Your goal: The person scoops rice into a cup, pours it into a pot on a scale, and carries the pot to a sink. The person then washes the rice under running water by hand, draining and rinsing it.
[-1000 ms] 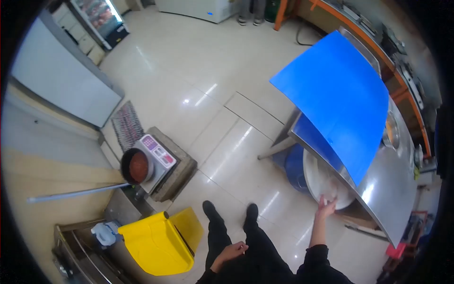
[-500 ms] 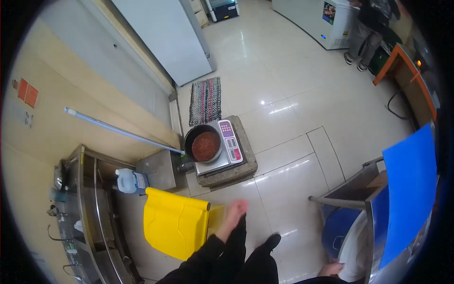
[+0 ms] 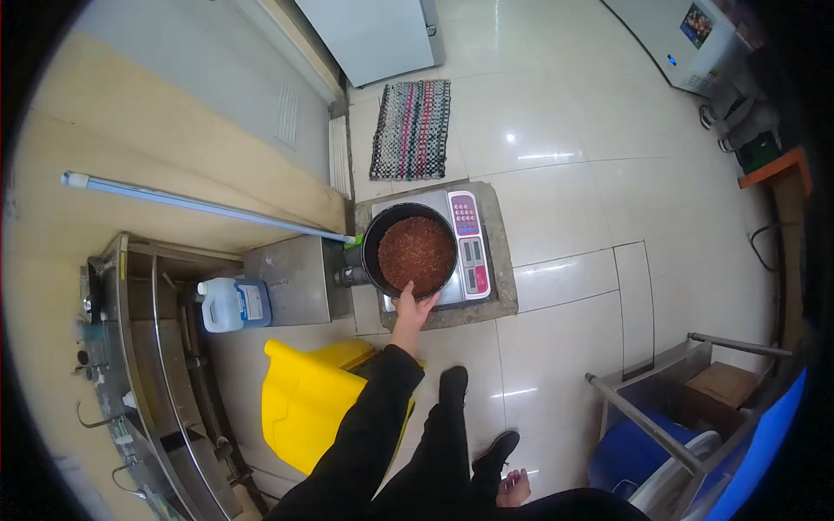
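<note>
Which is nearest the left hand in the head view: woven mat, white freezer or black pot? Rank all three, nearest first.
1. Black pot: on the scale, its near rim right at the left hand.
2. Woven mat: beyond the scale, straight ahead.
3. White freezer: farthest, at the upper right.

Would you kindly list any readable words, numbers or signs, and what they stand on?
None can be read.
White label on the pale blue plastic jug: too small.
Purple keypad and display panels on the white-and-silver scale: too blurred.
Dark picture sticker on the white chest freezer: too small.
</note>
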Demonstrator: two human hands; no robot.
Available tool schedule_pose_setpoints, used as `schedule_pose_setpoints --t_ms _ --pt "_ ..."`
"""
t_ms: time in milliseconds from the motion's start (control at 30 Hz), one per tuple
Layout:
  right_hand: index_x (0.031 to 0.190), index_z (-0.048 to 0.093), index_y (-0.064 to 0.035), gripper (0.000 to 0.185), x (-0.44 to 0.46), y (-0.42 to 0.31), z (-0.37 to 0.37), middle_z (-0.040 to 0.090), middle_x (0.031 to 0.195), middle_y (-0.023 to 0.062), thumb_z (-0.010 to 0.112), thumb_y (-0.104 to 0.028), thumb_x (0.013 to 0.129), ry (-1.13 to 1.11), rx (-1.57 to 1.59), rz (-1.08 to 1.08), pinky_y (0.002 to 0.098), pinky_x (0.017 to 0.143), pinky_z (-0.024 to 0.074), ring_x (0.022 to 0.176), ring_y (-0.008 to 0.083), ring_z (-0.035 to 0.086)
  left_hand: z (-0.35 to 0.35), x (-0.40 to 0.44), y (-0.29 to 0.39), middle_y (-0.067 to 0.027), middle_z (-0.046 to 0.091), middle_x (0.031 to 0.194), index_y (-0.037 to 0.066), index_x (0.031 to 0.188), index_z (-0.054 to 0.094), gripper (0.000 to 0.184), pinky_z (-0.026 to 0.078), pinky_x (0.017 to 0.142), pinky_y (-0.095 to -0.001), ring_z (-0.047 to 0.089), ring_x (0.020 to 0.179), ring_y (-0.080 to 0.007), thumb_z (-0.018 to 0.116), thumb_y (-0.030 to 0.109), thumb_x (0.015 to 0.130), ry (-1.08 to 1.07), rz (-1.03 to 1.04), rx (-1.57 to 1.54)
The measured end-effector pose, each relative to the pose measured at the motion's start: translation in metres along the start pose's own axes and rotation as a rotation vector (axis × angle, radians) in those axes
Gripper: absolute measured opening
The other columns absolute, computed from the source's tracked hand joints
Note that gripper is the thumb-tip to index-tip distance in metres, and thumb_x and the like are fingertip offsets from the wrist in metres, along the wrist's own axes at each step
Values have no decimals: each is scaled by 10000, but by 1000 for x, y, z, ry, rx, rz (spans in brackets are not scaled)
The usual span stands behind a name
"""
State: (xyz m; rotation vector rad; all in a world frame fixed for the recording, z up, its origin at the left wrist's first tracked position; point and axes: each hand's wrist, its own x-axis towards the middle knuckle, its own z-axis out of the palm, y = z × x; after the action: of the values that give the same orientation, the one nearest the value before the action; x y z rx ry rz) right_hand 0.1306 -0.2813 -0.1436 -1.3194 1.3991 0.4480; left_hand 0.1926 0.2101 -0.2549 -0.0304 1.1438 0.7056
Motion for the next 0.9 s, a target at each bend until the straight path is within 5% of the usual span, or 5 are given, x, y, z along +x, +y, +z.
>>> schedule_pose_setpoints --t_ms 167,267,500,700,900 --pt "778 478 -95 210 7 -30 -6 490 695 -8 487 -264 904 -110 -16 -19 178 490 411 637 76 477 13 -3 14 -252 274 1329 18 1313 234 495 450 868 -611 385 1158 -481 325 -70 835 132 103 93" --pt "763 463 -111 221 26 -43 -24 489 683 -19 476 -276 909 -56 5 31 178 482 414 618 70 481 13 2 36 -215 296 1324 66 1327 209 593 413 835 -680 420 1084 -536 333 -107 773 144 181 62" --pt "900 491 -91 136 78 -55 -64 502 690 -10 487 -226 889 -23 -46 55 189 477 403 591 79 482 36 -133 73 -215 443 1185 -22 1196 366 423 541 644 -583 534 965 -465 401 -75 778 56 413 447" --pt "1058 517 -61 220 19 -79 -53 515 722 0 499 -161 863 -450 -112 -270 188 486 394 599 77 478 -45 -359 65 -171 578 954 -31 1074 457 299 573 560 -481 630 733 -342 461 -30 775 -97 609 487" --pt "1188 506 -120 334 -120 -136 -48 548 891 -8 511 -143 854 -996 -359 -515 250 703 422 797 77 504 -177 -589 24 -158 631 791 -33 991 515 240 577 480 -406 643 581 -282 460 -23 757 -28 669 317"
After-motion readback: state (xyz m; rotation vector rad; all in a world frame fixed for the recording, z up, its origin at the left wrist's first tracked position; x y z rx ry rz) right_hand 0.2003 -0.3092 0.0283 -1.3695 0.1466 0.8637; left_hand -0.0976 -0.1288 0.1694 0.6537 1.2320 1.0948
